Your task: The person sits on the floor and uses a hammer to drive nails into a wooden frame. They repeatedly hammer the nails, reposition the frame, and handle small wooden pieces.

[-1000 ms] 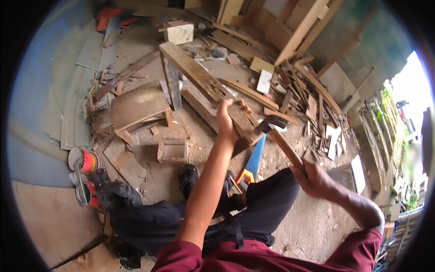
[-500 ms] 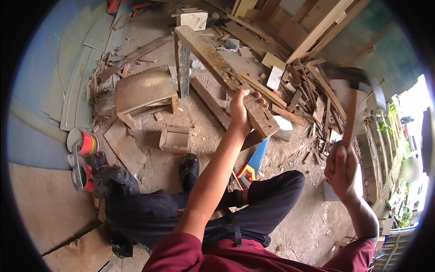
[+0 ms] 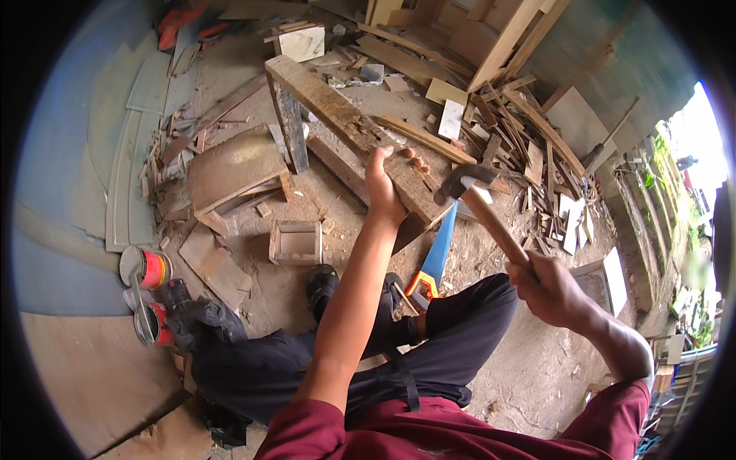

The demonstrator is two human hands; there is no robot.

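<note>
My left hand (image 3: 387,184) is wrapped around a long, worn wooden beam (image 3: 330,103) near its close end, thumb on top and fingertips curling over the far side. An upright wooden leg (image 3: 287,126) meets the beam at its far end. My right hand (image 3: 548,287) grips the wooden handle of a claw hammer (image 3: 494,222). The hammer's head is beside the beam's near end; whether it touches the wood I cannot tell. Below that end, a handsaw (image 3: 437,257) with a blue blade and orange handle leans or lies by my leg.
A low wooden bench (image 3: 238,169) and a small open wooden box (image 3: 297,242) are on the dirt floor at left. Two paint cans (image 3: 153,268) stand by the left wall. Scrap wood (image 3: 529,138) is heaped at the back right, near a long-handled tool (image 3: 613,130).
The hammer has come down and left from its raised place at the right to the beam's near end. My left hand keeps its hold, and the whole view has shifted slightly.
</note>
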